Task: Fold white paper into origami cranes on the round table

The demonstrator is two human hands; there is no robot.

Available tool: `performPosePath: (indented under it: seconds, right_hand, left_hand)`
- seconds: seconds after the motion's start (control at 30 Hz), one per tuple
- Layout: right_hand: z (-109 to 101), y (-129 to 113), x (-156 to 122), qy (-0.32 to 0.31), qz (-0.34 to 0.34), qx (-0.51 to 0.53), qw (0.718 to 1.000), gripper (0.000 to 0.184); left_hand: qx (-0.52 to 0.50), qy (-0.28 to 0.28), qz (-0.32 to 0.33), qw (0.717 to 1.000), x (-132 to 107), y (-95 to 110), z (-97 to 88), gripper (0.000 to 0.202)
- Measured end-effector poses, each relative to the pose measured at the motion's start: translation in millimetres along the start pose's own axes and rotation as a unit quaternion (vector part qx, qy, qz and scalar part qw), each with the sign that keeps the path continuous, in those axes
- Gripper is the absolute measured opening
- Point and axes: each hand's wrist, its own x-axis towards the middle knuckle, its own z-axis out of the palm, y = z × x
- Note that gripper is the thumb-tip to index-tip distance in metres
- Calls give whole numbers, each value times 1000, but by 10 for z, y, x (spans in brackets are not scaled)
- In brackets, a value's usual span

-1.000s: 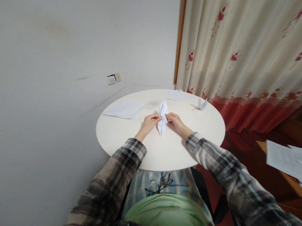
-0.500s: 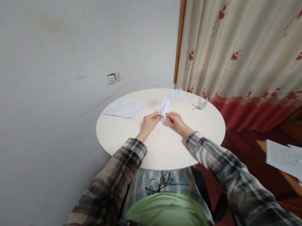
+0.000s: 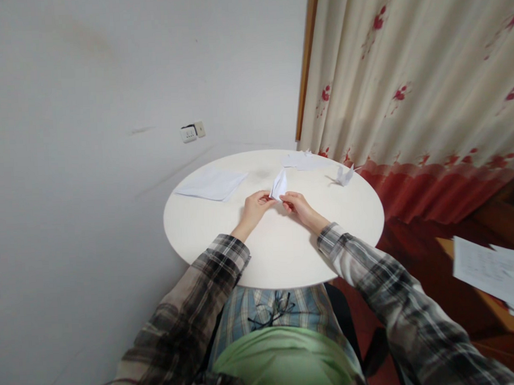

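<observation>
Between my hands is a folded piece of white paper (image 3: pixel 279 186), its narrow point turned away from me. My left hand (image 3: pixel 256 207) pinches its lower left corner between thumb and fingers. At the lower right corner, my right hand (image 3: pixel 299 206) grips the same paper, fingers curled under. The paper is held just over the round white table (image 3: pixel 280 254). Its underside and the fold details are hidden or too small to make out.
A stack of white paper (image 3: pixel 212 183) lies at the table's left. More paper (image 3: pixel 303 160) lies at the back, and a folded paper crane (image 3: pixel 345 176) stands at the right. A wall (image 3: pixel 112 193) borders the left, a curtain (image 3: pixel 406 95) the right. Printed sheets (image 3: pixel 490 273) lie lower right.
The paper's lower part, which pointed toward me below my fingers, is now folded up, so the piece looks shorter. Both hands stay nearly in place, gripping its bottom edge.
</observation>
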Motion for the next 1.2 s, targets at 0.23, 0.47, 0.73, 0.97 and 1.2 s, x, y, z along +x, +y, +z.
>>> performPosePath:
  seconds: [0.23,0.47,0.73,0.97,1.2]
  right_hand:
    - [18,-29,-11,-43,29,21,998,23]
    - [21,-31,-17,-48,40,49,997,23]
    - [-25,-22,-2,-99,44,81,991,16]
    - [-48,33,35,-72,67,95,991,20]
    - [-18,67,56,30,-18,54,998,29]
  left_hand:
    - [154,17,82,985,-26,54,-33,15]
    - [203,14,161,966,-55,58,-36,8]
    - [199,35,174,964,-57,-46,10,25]
    - [142,15,110,984,-65,-14,20,31]
    - [-53,8,-25,998,11,-113,76,59]
